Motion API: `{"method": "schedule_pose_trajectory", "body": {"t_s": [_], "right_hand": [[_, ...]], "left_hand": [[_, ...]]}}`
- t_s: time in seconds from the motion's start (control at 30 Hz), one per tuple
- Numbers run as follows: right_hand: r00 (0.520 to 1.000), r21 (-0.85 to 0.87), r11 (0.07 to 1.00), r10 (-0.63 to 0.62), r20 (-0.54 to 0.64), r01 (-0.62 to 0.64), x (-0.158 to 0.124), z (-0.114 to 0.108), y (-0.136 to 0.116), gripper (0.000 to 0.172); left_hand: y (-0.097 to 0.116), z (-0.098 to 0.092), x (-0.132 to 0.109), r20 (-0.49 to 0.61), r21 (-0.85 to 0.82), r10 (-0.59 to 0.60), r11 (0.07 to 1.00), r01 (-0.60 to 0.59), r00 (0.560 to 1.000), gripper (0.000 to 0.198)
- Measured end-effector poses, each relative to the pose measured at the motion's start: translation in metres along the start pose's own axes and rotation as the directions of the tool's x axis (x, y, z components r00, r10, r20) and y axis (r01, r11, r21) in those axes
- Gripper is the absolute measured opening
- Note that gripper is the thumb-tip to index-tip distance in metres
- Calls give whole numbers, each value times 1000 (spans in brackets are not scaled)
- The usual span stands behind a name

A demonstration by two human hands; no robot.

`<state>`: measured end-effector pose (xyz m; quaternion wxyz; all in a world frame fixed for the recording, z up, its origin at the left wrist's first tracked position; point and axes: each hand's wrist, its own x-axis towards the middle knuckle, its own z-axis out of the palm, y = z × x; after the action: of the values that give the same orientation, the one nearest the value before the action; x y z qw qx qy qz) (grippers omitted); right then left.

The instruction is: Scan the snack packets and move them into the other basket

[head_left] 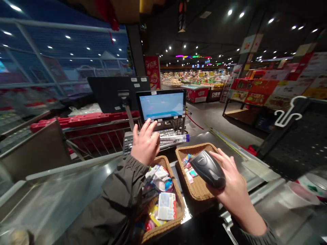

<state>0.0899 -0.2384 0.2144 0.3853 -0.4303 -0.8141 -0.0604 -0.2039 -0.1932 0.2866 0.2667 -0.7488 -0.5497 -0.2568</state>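
Observation:
A black handheld barcode scanner [208,169] sits in my right hand [233,180], whose fingers wrap around it above the right wicker basket [200,194]. A few small colourful packets [189,170] lie in that basket. My left hand [145,144] hovers over the keyboard [127,144] with fingers stretched towards the lit monitor [163,105]. Beside its thumb is a narrow white strip-like item [175,138] with a purple end; whether the hand touches it I cannot tell. Below my left hand, the left wicker basket [181,207] holds mixed packages, including a white and red box [166,206].
A second black monitor [114,92] faces away at the left. Behind it stands a metal cart [97,136] with red contents. The metal counter [63,190] spreads left. White hooks [290,112] hang on a dark panel at right; store displays [255,92] stand beyond.

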Motion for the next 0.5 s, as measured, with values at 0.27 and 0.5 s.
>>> {"method": "schedule_pose_trajectory", "body": {"t_s": [0.27,0.5], "right_hand": [[981,121,975,-191,41,184,26,30,-56,47],[958,201,944,-279,67,261,35,45,-88,47]], "left_hand": [[-51,-54,-54,26,144,-176,975,170,984,16],[-71,-80,-90,18,206,-268,944,258,963,18]]}}
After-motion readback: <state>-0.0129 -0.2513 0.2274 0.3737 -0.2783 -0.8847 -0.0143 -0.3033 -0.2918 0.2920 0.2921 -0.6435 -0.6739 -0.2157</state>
